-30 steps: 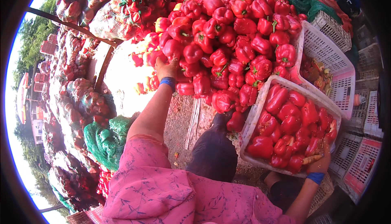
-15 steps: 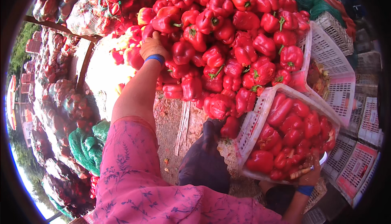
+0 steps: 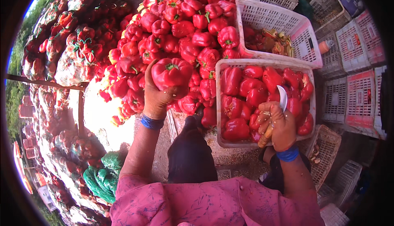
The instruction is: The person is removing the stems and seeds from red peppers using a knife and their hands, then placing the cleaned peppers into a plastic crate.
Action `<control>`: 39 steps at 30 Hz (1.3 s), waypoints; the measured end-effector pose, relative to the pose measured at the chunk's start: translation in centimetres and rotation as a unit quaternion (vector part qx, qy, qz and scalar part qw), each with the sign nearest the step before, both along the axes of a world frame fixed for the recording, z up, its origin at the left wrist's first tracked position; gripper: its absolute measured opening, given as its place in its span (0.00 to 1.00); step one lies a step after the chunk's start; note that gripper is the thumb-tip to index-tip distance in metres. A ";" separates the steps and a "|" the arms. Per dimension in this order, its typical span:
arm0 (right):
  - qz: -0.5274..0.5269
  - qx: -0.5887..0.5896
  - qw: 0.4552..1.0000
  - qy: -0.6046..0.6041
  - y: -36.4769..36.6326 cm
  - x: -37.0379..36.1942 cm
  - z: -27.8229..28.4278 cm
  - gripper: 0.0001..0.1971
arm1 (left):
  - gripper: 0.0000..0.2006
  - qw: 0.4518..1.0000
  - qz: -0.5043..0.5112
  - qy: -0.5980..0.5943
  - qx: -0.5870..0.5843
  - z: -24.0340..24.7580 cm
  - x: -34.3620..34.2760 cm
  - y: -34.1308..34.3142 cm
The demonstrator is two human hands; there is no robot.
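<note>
One pepper (image 3: 172, 78) sits in the half-curled fingers of the left hand (image 3: 158, 97), left of the frame's centre. Right hand (image 3: 282, 128) has its fingers closed around a knife (image 3: 283, 98) over the crate (image 3: 218, 102); cutting seems near, calling for knife to meet stem (image 3: 171, 66).

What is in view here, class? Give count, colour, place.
Held bell pepper: one, red, centre
Curved knife: one, silver blade, right of centre
Heaped bell peppers: many, mostly red, ahead
Near crate: one, white, right, holding red peppers
Far crate: one, pale, beyond, holding scraps
Other crates: many, mostly pale, right
Mesh sacks: many, red contents, left
Netting: two areas, green, lower left and top
Shirt: one, pink, bottom
Left grip: one, blue wristband, holding pepper
Right grip: one, blue wristband, holding knife
</note>
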State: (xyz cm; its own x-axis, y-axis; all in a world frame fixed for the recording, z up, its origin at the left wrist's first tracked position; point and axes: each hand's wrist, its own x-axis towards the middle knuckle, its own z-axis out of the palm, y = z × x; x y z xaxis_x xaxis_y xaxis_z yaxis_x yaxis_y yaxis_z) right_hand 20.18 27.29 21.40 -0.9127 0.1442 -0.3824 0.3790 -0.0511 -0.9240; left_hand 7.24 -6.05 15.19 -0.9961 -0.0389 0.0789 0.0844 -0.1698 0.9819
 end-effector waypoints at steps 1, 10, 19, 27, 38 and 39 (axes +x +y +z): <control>0.019 -0.027 0.999 0.013 -0.8 0.2 1.0 0.26 | 0.54 0.999 -0.016 0.018 -0.023 2.1 0.6 2.9; -0.030 0.149 0.971 0.184 2.4 2.8 1.9 0.14 | 0.57 0.985 -0.121 0.115 -0.040 8.5 6.3 21.2; -0.011 0.381 0.905 0.186 8.5 3.1 0.1 0.16 | 0.26 0.921 -0.244 -0.180 0.243 2.4 6.1 24.2; -0.036 0.225 0.953 0.201 8.3 2.7 -1.3 0.19 | 0.22 0.833 -0.097 0.387 -0.382 -0.2 3.1 23.2; 0.016 0.327 0.942 0.077 7.1 1.4 -2.3 0.24 | 0.32 0.981 -0.040 0.122 -0.144 4.0 6.0 25.5; 0.019 0.341 0.933 0.111 7.0 1.3 -2.1 0.24 | 0.32 0.985 -0.058 0.112 -0.117 4.9 6.0 25.4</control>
State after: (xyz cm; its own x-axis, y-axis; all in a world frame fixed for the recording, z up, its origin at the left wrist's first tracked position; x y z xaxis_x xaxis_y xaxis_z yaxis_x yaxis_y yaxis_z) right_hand 21.48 34.27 19.26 -0.9681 0.2501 -0.0149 0.1638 0.5869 -0.7929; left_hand 13.25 19.32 20.10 -0.9495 0.1200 0.2898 0.2960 0.0376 0.9544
